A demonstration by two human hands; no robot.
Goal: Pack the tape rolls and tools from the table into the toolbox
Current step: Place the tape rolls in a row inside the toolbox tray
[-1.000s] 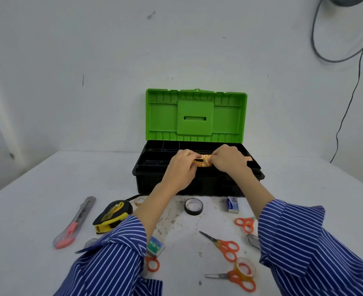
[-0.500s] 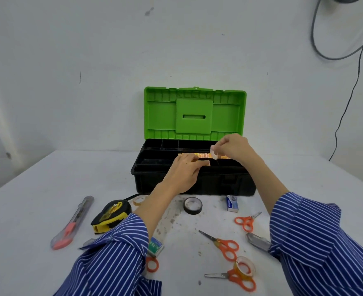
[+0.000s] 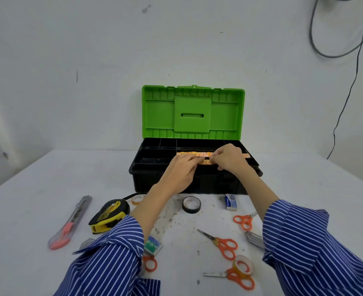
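The black toolbox [image 3: 146, 174] stands open with its green lid [image 3: 193, 112] upright. Both hands are over its top tray. My left hand [image 3: 179, 170] and my right hand [image 3: 229, 159] pinch a small orange patterned strip [image 3: 206, 162] between them. A longer orange patterned strip [image 3: 194, 154] lies in the tray just behind. On the table in front lie a black tape roll [image 3: 191, 204], a clear tape roll [image 3: 138, 199], another clear roll [image 3: 243, 264], several orange scissors [image 3: 223, 244], a yellow-black tape measure [image 3: 109, 215] and a pink utility knife [image 3: 70, 223].
A blue-white staples box [image 3: 230, 202] lies by the toolbox's front. A green-labelled small box [image 3: 154, 245] sits near my left sleeve. A grey metal tool [image 3: 254, 239] lies by my right sleeve. A black cable [image 3: 347, 99] hangs on the wall at right.
My right hand rose off the tray half a second ago and has come back down to meet my left hand over the orange strip.
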